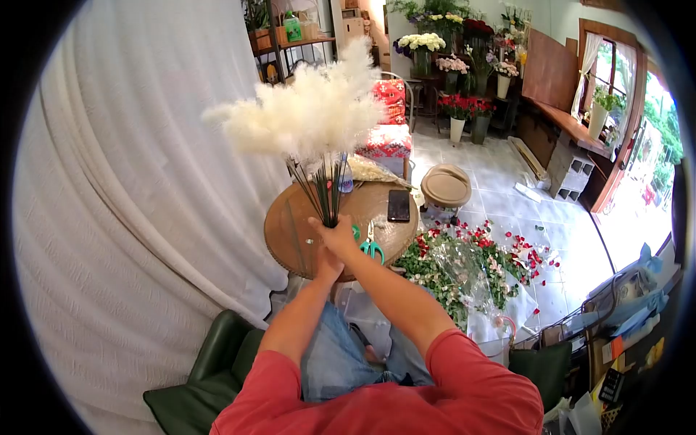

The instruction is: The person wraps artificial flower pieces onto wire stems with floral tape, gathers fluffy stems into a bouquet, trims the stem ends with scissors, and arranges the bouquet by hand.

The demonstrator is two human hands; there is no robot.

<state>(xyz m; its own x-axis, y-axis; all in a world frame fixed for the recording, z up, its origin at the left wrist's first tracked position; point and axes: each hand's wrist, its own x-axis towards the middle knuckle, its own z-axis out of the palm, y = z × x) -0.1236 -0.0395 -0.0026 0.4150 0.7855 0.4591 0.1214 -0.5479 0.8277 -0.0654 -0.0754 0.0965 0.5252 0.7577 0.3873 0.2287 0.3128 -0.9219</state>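
Observation:
A bunch of fluffy cream pampas grass (312, 109) with thin dark green stems stands upright above the round brown table (290, 232). My right hand (338, 233) is wrapped around the stems near their lower part. Just below it, my left hand (328, 262) is closed at the stem ends, its fingers mostly hidden by the right hand and wrist. Scissors with teal handles (372, 251) lie on the table right of my hands, beside a green roll (355, 232). Farther back are a black phone (399, 206) and a bottle (346, 178) partly behind the stems.
Cut leaves and red petals (478, 268) litter the floor at right. A round stool (446, 186) stands behind the table, near a chair with red patterned fabric (388, 141). Flower buckets (457, 130) line the back. A white curtain (159, 181) hangs at left.

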